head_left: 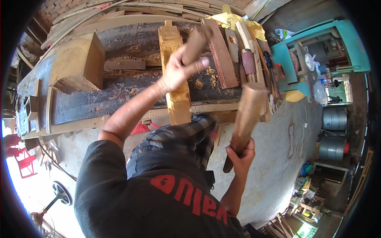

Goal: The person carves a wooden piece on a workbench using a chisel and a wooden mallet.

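Observation:
My left hand (174, 73) is wrapped round the thick wooden handle of a chisel (195, 44), its thumb stuck out to the right. The chisel is blurred, and its lower end is hidden by my hand. Beneath lies a yellowish wooden beam (177, 105), set across the bench, with chipped, cut faces. Lower right, my right hand (241, 156) grips a wooden mallet (251, 109) by its narrow end. The mallet's thick head points up, clear of the chisel. Wood chips (212, 75) lie right of the beam.
The dark, worn bench (131, 89) carries a large wooden block (73, 63) at left. A reddish plank (220, 55) and another handled tool (249, 65) lie at right. A teal cabinet (283, 59) stands beyond. Metal drums (332, 148) stand farther right; a red chair (25, 162) is at far left.

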Demonstrator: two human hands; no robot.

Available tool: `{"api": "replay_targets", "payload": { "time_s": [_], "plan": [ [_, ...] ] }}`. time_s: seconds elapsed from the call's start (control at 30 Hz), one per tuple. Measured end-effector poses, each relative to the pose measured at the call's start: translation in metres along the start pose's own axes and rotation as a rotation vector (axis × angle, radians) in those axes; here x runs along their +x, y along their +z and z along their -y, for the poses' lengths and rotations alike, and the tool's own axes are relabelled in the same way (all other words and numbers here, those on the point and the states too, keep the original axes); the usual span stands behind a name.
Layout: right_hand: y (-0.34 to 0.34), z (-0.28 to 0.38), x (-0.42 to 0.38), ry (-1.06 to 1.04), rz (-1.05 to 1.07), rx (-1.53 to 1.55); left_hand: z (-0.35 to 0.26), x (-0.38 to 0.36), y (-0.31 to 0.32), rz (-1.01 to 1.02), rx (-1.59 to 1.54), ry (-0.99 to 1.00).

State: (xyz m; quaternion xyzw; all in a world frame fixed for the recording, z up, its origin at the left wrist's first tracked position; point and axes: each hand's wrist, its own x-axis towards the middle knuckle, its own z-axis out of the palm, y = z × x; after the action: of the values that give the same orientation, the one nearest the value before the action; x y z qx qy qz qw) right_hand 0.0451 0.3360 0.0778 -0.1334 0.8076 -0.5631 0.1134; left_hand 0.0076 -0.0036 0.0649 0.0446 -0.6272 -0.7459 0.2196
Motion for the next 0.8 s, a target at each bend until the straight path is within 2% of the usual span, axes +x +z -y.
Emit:
{"api": "replay_targets", "payload": {
  "time_s": [0.03,0.07,0.1,0.13,0.2,0.23,0.3,0.33,0.4,0.43,0.47,0.53,0.57,0.67,0.73,0.8],
  "plan": [
    [-0.002,0.0,-0.002,0.003,0.063,0.215,0.002,-0.014,0.011,0.016,-0.065,0.077],
    [-0.003,0.0,-0.005,0.006,0.129,0.427,0.018,-0.02,0.015,0.059,0.032,0.199],
    [-0.001,-0.013,-0.008,0.137,0.154,0.408,0.033,-0.026,0.019,0.092,0.123,0.326],
    [0.006,-0.027,-0.013,0.083,0.082,0.233,0.031,-0.033,0.031,0.117,0.048,0.392],
    [0.006,-0.037,-0.021,0.177,-0.067,0.128,0.04,-0.04,0.039,0.176,0.21,0.476],
    [0.007,-0.038,-0.027,0.179,-0.06,0.126,0.044,-0.045,0.04,0.169,0.212,0.472],
    [0.006,-0.039,-0.038,0.16,-0.229,0.142,0.049,-0.048,0.042,0.206,0.392,0.503],
    [0.005,-0.03,-0.045,0.164,-0.233,0.142,0.049,-0.049,0.042,0.21,0.391,0.501],
    [0.001,-0.011,-0.057,0.06,-0.283,0.093,0.048,-0.049,0.04,0.27,0.423,0.461],
    [0.002,-0.016,-0.055,-0.322,-0.273,0.037,0.049,-0.049,0.04,0.271,0.422,0.46],
    [0.006,-0.017,-0.052,-0.473,-0.259,0.132,0.049,-0.047,0.04,0.288,0.404,0.455],
    [0.008,-0.033,-0.049,-0.602,-0.169,0.036,0.05,-0.045,0.04,0.3,0.386,0.452],
    [0.007,-0.053,-0.051,-0.439,-0.095,-0.237,0.051,-0.046,0.041,0.313,0.393,0.451],
    [0.023,-0.062,-0.052,-0.106,-0.142,-0.438,0.056,-0.051,0.044,0.342,0.417,0.431],
    [0.025,-0.045,-0.055,0.176,-0.275,0.106,0.058,-0.053,0.043,0.349,0.443,0.405],
    [0.012,-0.044,-0.056,0.185,-0.198,0.009,0.06,-0.056,0.046,0.354,0.465,0.437]
  ]
}}
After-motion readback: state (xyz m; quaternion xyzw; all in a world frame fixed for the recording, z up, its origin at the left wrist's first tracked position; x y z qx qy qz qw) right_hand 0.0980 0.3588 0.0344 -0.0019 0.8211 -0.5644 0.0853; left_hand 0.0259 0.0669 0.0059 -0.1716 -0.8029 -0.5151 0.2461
